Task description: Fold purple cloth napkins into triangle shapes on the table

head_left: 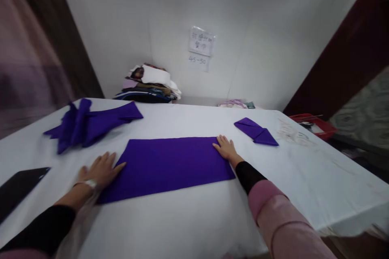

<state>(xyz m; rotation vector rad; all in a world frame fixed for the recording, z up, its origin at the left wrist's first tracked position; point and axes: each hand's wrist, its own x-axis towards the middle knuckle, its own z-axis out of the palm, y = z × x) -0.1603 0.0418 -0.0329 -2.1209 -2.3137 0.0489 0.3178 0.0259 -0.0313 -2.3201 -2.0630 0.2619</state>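
A purple cloth napkin (173,166) lies flat in a wide rectangle across the middle of the table. At its left edge rests my left hand (100,171), open, with the thumb on the fabric and the other fingers on the white cover beside it. My right hand (225,148) is also open, spread over the napkin's upper right corner. To the right lies a folded purple napkin (256,131) with pointed ends. A loose heap of purple cloths (88,123) sits at the back left.
A white cover (188,226) spans the table. At the left edge is a dark flat object (21,188). A stack of folded fabrics (152,83) stands against the wall, below a paper sign (201,42). Beyond the right edge is a red basket (326,128).
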